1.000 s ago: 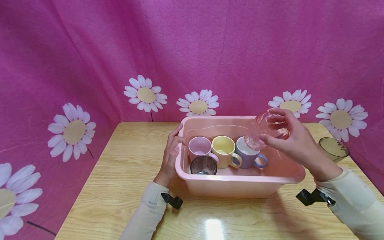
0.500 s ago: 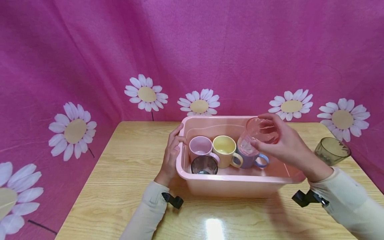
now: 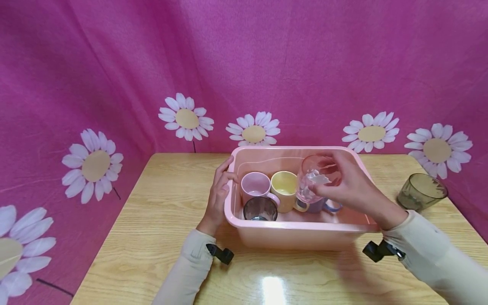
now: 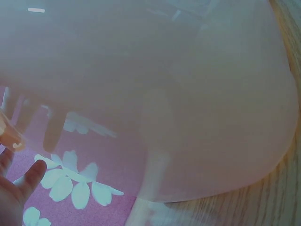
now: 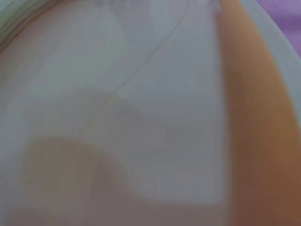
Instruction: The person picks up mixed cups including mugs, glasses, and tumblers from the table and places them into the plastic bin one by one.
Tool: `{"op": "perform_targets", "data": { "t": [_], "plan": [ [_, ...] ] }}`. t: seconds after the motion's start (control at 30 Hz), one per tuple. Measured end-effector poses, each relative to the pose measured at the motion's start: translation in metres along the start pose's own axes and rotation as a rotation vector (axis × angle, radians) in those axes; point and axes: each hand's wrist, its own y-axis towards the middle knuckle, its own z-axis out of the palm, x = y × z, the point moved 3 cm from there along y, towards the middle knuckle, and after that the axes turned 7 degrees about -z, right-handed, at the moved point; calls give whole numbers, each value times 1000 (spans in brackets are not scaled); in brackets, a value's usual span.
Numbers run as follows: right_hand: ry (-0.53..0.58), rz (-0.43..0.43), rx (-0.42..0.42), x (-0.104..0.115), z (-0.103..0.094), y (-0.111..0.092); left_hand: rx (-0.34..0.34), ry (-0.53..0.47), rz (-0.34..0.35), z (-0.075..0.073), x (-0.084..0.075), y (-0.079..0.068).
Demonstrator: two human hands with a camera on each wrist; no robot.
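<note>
A pink plastic basin (image 3: 297, 237) stands on the table. My left hand (image 3: 213, 207) grips its left rim, fingers bent over the edge; the left wrist view has the basin's outer wall (image 4: 211, 117) up close. Over the basin, my right hand (image 3: 354, 186) holds a clear pink glass tumbler (image 3: 303, 186), tilted, between thumb and fingers. Below it, a blue mug (image 3: 315, 207) is mostly covered from sight. Beside that stand a yellow mug (image 3: 283, 201) and a lilac mug (image 3: 249, 185), with a dark smoky glass (image 3: 260, 207) in front. Close pale surfaces fill the right wrist view, blurred.
An olive-tinted glass (image 3: 421, 192) stands on the table (image 3: 171, 190) right of the basin, near the right forearm. Behind hangs a magenta cloth (image 3: 305, 63) printed with white daisies. Both wrists wear black camera mounts.
My right hand has moved left and slightly down with the pink tumbler, from above the blue mug toward the yellow one. The left hand keeps its place on the rim.
</note>
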Motion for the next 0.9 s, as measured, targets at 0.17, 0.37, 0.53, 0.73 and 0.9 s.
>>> {"op": "perform_targets", "data": {
  "t": [0.17,0.37,0.53,0.73,0.9],
  "plan": [
    [-5,-3,0,-1,2,2,0,3,3,0,0,0],
    [6,-28,5,-5,4,4,5,5,-3,1,-1,0],
    [46,-39,32,-8,10,4,4,3,-16,0,-1,-1],
    [31,-83,61,-7,14,1,4,3,-9,1,1,-1],
    [0,-144,92,-6,16,1,4,-1,-3,1,1,0]
  ]
}}
